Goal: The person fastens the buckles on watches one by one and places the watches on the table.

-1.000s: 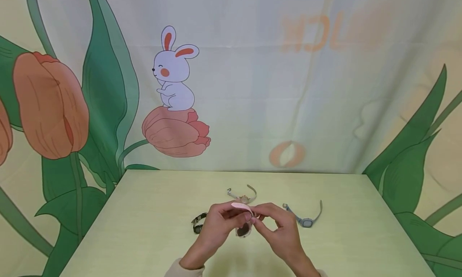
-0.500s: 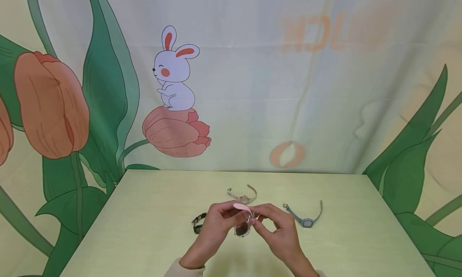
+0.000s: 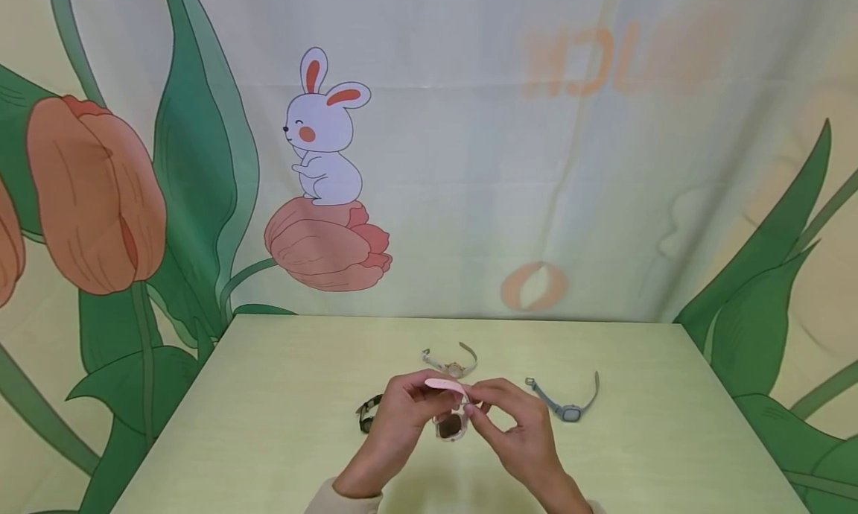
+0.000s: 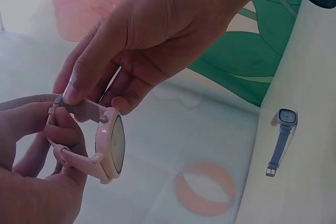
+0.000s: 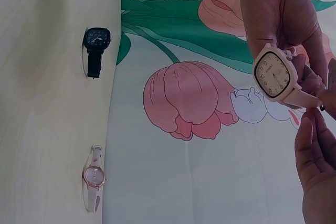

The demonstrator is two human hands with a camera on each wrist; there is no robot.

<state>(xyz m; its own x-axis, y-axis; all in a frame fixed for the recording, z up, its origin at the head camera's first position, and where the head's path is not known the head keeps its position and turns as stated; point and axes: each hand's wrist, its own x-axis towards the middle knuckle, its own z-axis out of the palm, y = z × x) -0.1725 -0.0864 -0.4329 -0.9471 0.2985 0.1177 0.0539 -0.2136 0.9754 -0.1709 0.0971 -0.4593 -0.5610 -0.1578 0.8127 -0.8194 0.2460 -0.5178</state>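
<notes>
Both hands hold one pink wristwatch (image 3: 450, 426) in the air above the table, its square face hanging below the fingers. My left hand (image 3: 405, 421) pinches the strap, whose free end (image 3: 442, 384) sticks out over the fingers. The right hand (image 3: 519, 424) pinches the strap from the other side with thumb and forefinger. In the left wrist view the right thumb presses by the metal buckle (image 4: 59, 99), where the two strap halves meet in a loop. The right wrist view shows the pale dial (image 5: 274, 74) with its numerals; fingers partly hide the strap.
A black watch (image 3: 366, 423) lies left, partly behind the left hand. Behind the hands is a white watch with a rose-gold case (image 3: 454, 369). To the right lies a blue watch (image 3: 571, 413). A printed curtain (image 3: 442, 201) hangs at the table's (image 3: 643, 439) back edge.
The strap's free end has shifted slightly left between the fingers, and the watch face has turned a little. Both hands stay almost in place.
</notes>
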